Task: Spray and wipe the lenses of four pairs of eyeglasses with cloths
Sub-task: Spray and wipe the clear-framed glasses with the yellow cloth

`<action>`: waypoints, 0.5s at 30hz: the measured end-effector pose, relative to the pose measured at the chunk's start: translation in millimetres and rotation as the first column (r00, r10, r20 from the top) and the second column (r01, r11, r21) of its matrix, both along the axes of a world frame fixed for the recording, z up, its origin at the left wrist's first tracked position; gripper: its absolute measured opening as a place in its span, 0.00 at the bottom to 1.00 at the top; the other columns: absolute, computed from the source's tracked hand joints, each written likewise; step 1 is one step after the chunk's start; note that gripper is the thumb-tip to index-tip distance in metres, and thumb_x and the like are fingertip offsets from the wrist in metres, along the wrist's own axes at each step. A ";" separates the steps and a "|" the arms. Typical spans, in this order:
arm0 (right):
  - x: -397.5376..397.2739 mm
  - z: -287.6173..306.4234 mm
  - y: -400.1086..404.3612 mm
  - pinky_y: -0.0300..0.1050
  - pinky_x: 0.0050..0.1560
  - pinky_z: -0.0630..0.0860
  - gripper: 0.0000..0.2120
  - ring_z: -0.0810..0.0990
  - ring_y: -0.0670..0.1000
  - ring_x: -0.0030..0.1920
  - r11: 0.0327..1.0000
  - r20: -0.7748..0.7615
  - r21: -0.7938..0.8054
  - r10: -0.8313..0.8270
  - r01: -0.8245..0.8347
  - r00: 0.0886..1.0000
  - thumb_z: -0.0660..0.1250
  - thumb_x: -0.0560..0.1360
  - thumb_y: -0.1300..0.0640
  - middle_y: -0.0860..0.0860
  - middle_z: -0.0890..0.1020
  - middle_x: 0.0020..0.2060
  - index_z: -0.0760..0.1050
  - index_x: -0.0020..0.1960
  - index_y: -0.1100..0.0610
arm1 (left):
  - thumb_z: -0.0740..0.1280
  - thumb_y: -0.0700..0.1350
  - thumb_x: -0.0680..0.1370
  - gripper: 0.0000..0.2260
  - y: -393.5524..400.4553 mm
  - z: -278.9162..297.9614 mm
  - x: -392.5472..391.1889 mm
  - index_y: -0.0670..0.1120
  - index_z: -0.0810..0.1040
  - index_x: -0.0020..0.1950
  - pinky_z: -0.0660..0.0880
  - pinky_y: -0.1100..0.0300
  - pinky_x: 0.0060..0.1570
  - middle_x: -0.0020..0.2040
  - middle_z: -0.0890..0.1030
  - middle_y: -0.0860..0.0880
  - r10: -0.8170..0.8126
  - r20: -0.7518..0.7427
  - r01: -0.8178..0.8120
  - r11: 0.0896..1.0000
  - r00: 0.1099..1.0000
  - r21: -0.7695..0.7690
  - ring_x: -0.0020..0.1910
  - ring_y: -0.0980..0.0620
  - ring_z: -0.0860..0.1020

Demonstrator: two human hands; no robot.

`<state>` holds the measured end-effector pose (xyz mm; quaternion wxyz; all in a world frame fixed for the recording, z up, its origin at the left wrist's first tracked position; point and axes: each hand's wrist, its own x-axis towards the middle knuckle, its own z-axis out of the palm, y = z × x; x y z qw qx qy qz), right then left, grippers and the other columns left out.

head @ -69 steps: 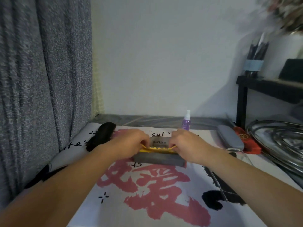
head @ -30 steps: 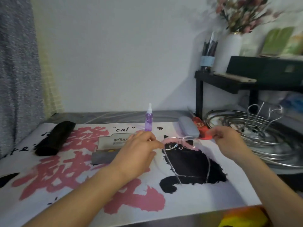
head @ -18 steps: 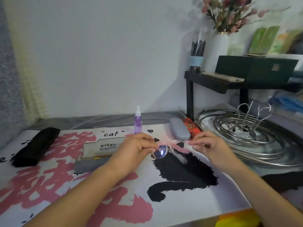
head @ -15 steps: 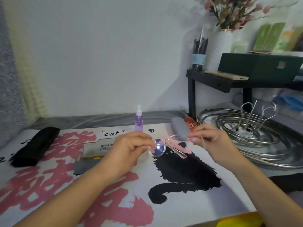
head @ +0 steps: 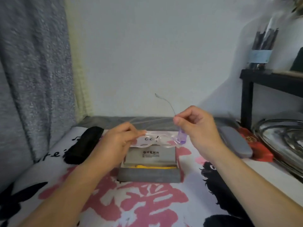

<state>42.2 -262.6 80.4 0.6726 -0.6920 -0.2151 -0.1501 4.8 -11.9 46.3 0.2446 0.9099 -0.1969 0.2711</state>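
Observation:
I hold a pair of clear-framed eyeglasses point(head: 155, 141) in the air above an open grey case point(head: 150, 167). My left hand point(head: 118, 143) pinches the frame's left end. My right hand point(head: 198, 128) pinches the thin right temple arm, which curves up and away from the frame. A small purple spray bottle point(head: 182, 138) stands behind the glasses, partly hidden by my right hand. Something yellow point(head: 154, 167), perhaps a cloth, lies inside the grey case.
A black soft pouch point(head: 83, 145) lies to the left on the printed mat point(head: 147, 202). A closed grey case point(head: 236, 143) and a red packet point(head: 257, 148) lie to the right. A metal rack point(head: 282, 145) and a black shelf point(head: 270, 82) stand at the far right.
The view has swung left. The glasses came from over the black cat print to above the open grey case, and my right hand has lifted the temple arm upward.

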 end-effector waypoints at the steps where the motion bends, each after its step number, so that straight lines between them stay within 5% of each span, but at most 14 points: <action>1: 1.5 -6.3 1.5 0.39 0.35 0.74 0.09 0.76 0.45 0.29 1.000 -0.020 0.006 0.011 -0.011 1.000 0.74 0.74 0.68 0.47 0.81 0.29 0.80 0.39 0.56 | 0.66 0.37 0.81 0.14 1.4 -5.5 1.0 0.52 0.86 0.57 0.71 0.75 0.41 0.48 0.77 0.60 -0.016 0.017 0.017 0.998 1.000 -0.058 0.42 0.62 0.76; 5: -2.0 -25.1 1.4 0.38 0.32 0.75 0.11 0.75 0.46 0.32 1.000 -0.089 0.024 0.016 -0.014 0.996 0.73 0.75 0.67 0.50 0.80 0.32 0.83 0.38 0.53 | 0.70 0.33 0.78 0.15 -4.1 -19.0 2.1 0.52 0.86 0.54 0.79 0.63 0.45 0.48 0.84 0.56 -0.048 0.009 0.047 0.872 0.999 -0.488 0.47 0.58 0.82; 8: -5.5 -30.7 1.6 0.37 0.33 0.74 0.11 0.76 0.47 0.33 0.998 -0.100 -0.057 0.033 -0.039 0.994 0.73 0.74 0.65 0.53 0.82 0.32 0.84 0.37 0.52 | 0.71 0.31 0.76 0.11 -8.0 -17.5 -0.7 0.47 0.85 0.48 0.81 0.55 0.53 0.48 0.86 0.52 -0.069 -0.076 0.001 0.746 0.995 -0.666 0.48 0.56 0.84; 11: -6.5 -34.5 5.4 0.36 0.35 0.71 0.09 0.73 0.46 0.30 0.948 -0.057 -0.312 0.050 -0.065 0.997 0.75 0.74 0.60 0.46 0.80 0.29 0.84 0.37 0.50 | 0.72 0.30 0.74 0.12 -15.1 -12.2 -8.0 0.48 0.85 0.44 0.81 0.56 0.54 0.46 0.86 0.49 -0.084 -0.022 0.045 0.716 0.996 -0.696 0.47 0.53 0.84; 15: -3.0 -38.6 5.5 0.33 0.40 0.68 0.07 0.74 0.43 0.36 0.891 0.055 -0.454 0.018 0.009 0.998 0.77 0.73 0.59 0.38 0.80 0.32 0.84 0.38 0.48 | 0.72 0.33 0.77 0.09 -17.8 -13.3 -12.9 0.47 0.85 0.45 0.78 0.53 0.38 0.45 0.83 0.51 -0.073 0.140 0.138 0.834 0.987 -0.535 0.40 0.51 0.81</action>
